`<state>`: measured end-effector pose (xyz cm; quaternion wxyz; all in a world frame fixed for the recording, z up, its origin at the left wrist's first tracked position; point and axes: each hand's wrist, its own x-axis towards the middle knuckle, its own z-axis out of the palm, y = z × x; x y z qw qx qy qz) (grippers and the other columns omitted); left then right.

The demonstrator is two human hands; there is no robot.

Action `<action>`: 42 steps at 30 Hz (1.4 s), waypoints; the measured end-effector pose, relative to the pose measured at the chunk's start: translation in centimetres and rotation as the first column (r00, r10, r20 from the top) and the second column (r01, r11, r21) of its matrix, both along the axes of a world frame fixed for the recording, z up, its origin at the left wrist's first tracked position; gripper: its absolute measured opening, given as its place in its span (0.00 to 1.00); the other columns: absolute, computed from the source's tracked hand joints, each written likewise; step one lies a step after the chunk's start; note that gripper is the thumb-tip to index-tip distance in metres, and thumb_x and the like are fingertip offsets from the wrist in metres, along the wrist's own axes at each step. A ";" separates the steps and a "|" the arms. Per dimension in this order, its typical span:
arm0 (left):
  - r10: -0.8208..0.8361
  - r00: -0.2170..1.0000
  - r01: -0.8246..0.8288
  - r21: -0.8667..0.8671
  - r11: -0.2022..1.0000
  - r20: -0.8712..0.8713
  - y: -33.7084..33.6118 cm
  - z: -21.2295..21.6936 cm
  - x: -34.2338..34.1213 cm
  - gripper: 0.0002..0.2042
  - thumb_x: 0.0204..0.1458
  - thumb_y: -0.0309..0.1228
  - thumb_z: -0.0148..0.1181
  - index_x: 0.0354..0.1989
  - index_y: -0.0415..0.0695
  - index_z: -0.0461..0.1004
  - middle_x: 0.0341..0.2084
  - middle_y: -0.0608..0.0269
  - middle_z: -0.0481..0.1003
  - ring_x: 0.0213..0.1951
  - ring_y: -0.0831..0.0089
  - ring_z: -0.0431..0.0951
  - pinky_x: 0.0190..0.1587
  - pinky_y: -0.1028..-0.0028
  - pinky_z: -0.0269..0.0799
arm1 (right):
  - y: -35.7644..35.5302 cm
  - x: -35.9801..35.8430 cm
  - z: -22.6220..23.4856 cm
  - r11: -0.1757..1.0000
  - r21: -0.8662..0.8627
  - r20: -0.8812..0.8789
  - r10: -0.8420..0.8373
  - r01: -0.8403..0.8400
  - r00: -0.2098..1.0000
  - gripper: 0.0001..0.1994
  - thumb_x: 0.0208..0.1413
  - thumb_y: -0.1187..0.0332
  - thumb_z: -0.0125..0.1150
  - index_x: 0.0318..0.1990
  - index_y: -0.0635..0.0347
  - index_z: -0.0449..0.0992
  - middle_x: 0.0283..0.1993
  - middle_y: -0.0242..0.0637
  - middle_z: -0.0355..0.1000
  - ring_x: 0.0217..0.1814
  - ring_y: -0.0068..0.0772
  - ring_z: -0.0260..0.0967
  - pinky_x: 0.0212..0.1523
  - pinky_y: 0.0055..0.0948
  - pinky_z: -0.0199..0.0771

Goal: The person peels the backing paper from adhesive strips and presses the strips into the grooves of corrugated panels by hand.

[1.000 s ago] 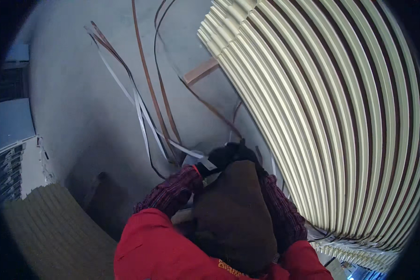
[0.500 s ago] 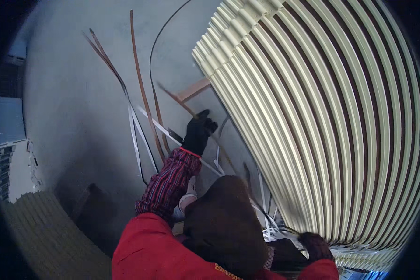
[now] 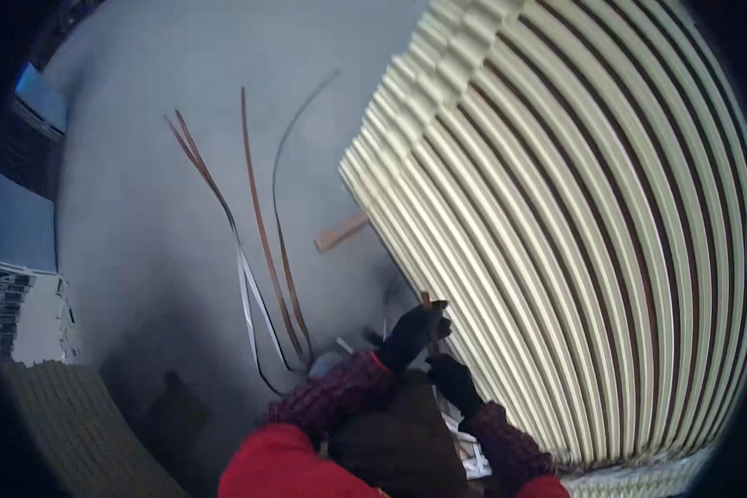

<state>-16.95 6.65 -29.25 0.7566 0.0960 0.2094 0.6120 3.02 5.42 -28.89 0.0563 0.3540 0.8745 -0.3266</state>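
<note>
Both my hands wear black gloves and come close together beside a tall stack of cream corrugated sheets (image 3: pixel 506 249). My left hand (image 3: pixel 408 336) is closed round a narrow brown strap (image 3: pixel 427 299), whose short end pokes up above the fingers. Just below and to the right, my right hand (image 3: pixel 455 383) has its fingers bent in at the lower part of the same strap. Motion blur softens the fingers. White straps (image 3: pixel 471 456) show in part under my right forearm.
Several long brown and white straps (image 3: pixel 260 216) lie on the grey floor (image 3: pixel 141 207) to the left. A wooden block (image 3: pixel 340 231) juts from under the stack. Another corrugated stack (image 3: pixel 75 423) stands at the lower left.
My left hand has drawn back toward me and to the right with the strap. My right hand has come up from the lower right to meet it. The view has shifted.
</note>
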 end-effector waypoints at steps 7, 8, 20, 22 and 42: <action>0.167 0.424 -0.006 0.182 0.983 -0.890 -0.6 -5.7 0.6 0.19 0.57 0.29 0.47 0.56 0.38 0.59 0.42 0.62 0.71 0.42 0.75 0.72 0.42 0.74 0.69 | 0.9 -5.6 3.5 0.982 0.156 -0.096 -0.092 0.107 0.991 0.09 0.52 0.69 0.52 0.39 0.60 0.75 0.39 0.45 0.74 0.37 0.44 0.72 0.36 0.36 0.71; 0.171 0.610 0.006 0.220 0.976 -0.774 -0.5 -5.7 1.6 0.21 0.57 0.31 0.46 0.59 0.38 0.56 0.49 0.59 0.68 0.47 0.72 0.70 0.47 0.73 0.67 | 2.0 -5.2 3.4 0.929 0.091 -0.327 -0.312 0.359 0.892 0.08 0.52 0.69 0.53 0.38 0.62 0.75 0.38 0.45 0.74 0.37 0.43 0.72 0.37 0.35 0.71; -0.047 0.426 0.415 0.149 0.898 -0.904 -1.5 3.2 0.2 0.26 0.59 0.36 0.42 0.64 0.41 0.45 0.47 0.53 0.69 0.43 0.65 0.73 0.42 0.70 0.69 | 6.3 -5.3 10.2 0.941 -0.107 -0.169 -0.336 0.322 0.927 0.09 0.44 0.71 0.63 0.34 0.62 0.75 0.32 0.40 0.74 0.36 0.33 0.72 0.35 0.29 0.71; 0.127 0.385 0.338 0.268 0.902 -0.914 -1.7 1.6 0.9 0.25 0.61 0.36 0.39 0.64 0.39 0.46 0.42 0.58 0.73 0.36 0.70 0.74 0.36 0.71 0.70 | 6.2 -5.7 10.8 0.972 -0.051 -0.309 -0.232 0.228 0.922 0.09 0.43 0.69 0.64 0.32 0.61 0.74 0.31 0.40 0.74 0.34 0.36 0.72 0.33 0.31 0.70; 0.172 0.507 0.391 0.403 0.828 -0.845 -2.2 -2.6 2.6 0.29 0.58 0.42 0.43 0.65 0.46 0.44 0.32 0.57 0.76 0.31 0.67 0.77 0.33 0.72 0.71 | 3.8 -4.9 10.6 0.931 0.354 -0.295 0.017 0.092 0.955 0.06 0.44 0.73 0.58 0.32 0.60 0.71 0.27 0.43 0.67 0.32 0.47 0.65 0.31 0.40 0.63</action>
